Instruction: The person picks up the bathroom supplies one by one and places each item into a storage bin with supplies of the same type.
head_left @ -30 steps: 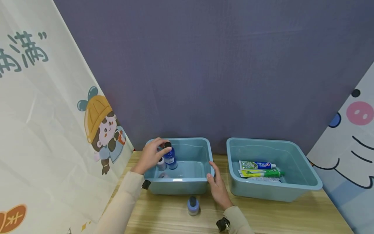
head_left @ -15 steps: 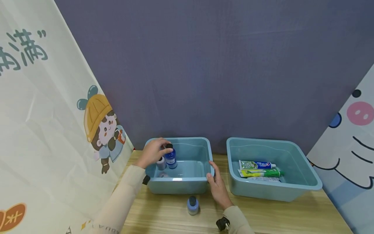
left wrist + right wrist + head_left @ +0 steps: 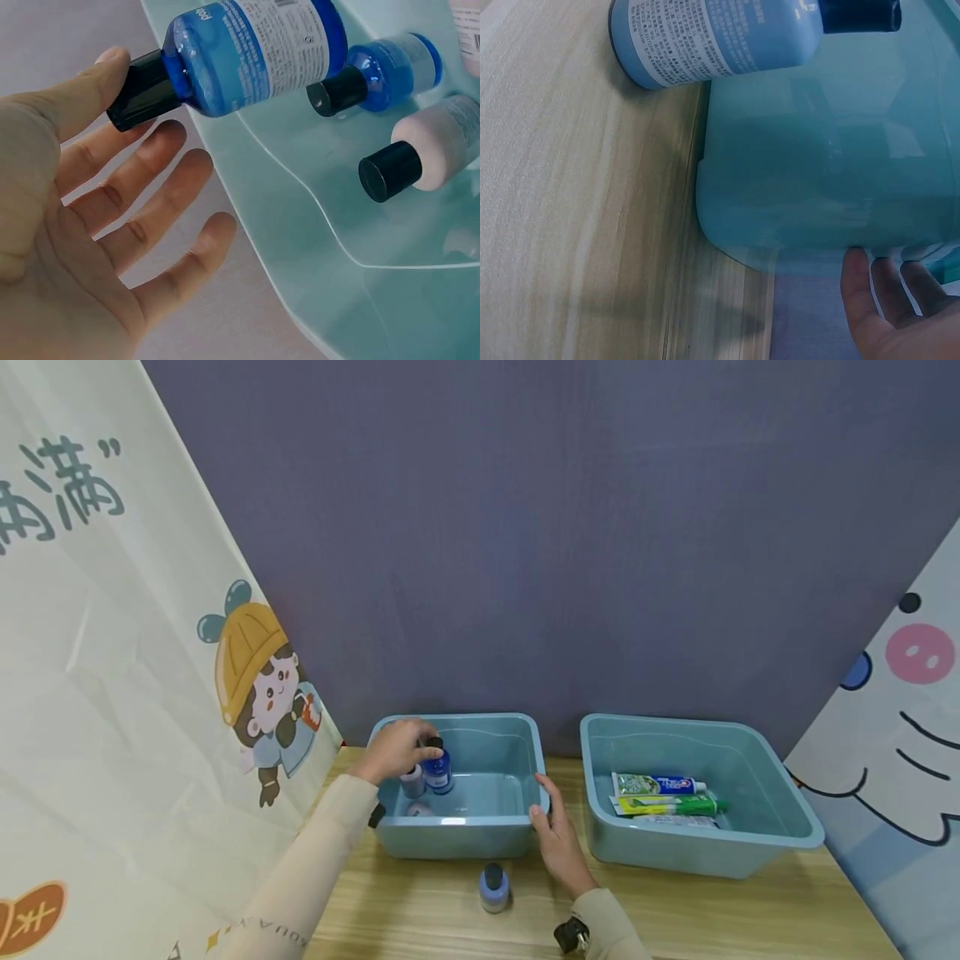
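My left hand (image 3: pixel 393 749) pinches the black cap of a dark blue bottle (image 3: pixel 255 52) between thumb and finger; the other fingers spread loosely behind. The bottle stands low inside the left light-blue bin (image 3: pixel 502 820), by its left end. Close beside it in the bin are a pale pink bottle (image 3: pixel 442 142), another blue bottle (image 3: pixel 401 71) and a partly seen pale item (image 3: pixel 420 809). My right hand (image 3: pixel 562 843) rests at the bin's front right corner, its nearly straight fingers (image 3: pixel 862 292) touching the outer wall.
A lighter blue bottle (image 3: pixel 494 890) with a black cap stands on the wooden table (image 3: pixel 420 918) in front of the left bin. To the right, a second light-blue bin (image 3: pixel 705 850) holds several toothpaste tubes (image 3: pixel 667 804). A dark cloth wall (image 3: pixel 525 543) rises behind.
My left hand and the dark blue bottle have lowered slightly inside the left bin. My right hand stays at the bin's corner.
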A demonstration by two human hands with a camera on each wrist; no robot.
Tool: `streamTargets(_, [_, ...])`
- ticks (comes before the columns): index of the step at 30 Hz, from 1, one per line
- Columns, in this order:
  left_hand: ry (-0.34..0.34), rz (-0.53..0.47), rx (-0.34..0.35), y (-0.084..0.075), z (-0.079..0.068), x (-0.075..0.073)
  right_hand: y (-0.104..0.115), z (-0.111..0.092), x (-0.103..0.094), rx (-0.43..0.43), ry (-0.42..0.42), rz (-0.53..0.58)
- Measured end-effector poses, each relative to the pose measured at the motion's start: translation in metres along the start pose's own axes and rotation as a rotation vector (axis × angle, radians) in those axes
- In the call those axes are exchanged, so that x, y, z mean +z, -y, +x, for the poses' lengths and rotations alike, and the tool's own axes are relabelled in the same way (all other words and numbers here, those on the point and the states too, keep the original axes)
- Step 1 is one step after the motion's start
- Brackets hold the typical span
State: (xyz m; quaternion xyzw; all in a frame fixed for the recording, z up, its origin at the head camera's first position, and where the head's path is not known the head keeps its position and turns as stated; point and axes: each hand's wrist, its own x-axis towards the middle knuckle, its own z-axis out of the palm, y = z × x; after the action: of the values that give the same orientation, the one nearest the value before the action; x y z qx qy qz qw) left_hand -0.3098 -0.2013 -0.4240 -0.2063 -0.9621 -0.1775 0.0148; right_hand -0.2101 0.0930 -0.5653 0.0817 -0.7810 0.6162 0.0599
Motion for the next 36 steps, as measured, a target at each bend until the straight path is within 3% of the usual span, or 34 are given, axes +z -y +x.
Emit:
streamTargets(14, [0.147, 0.057, -0.084, 0.002, 0.015, 0.008, -0.005, 0.000, 0.001, 0.001, -0.019, -0.027])
streamTargets(28, [0.191, 0.070, -0.150, 0.004, 0.022, 0.013, -0.006, 0.001, 0.000, 0.001, -0.012, -0.004])
streamTargets(36, [0.215, 0.103, -0.122, 0.008, 0.027, 0.021, -0.009, 0.002, 0.000, 0.007, -0.005, -0.001])
